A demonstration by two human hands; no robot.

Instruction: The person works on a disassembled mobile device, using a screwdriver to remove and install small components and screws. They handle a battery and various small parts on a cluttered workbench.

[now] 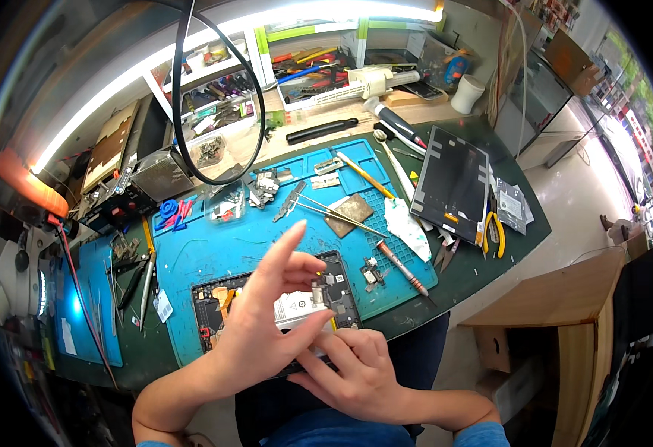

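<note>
A cluttered green workbench (490, 246) carries a blue mat (215, 246). Nearest, the right hand (356, 376) presses curled fingers on the near edge of an opened tablet (215, 302). The left hand (267, 328) pinches a small part over it, forefinger raised. Farther off lie a screwdriver (402, 267), tweezers (338, 212) and a dark screen panel (453, 182).

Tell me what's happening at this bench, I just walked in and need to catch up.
A person is working on an opened black tablet lying on a blue silicone work mat. The left hand rests over its white battery, fingers raised. The right hand presses at the lower edge. A red-handled screwdriver lies unused nearby.
</note>
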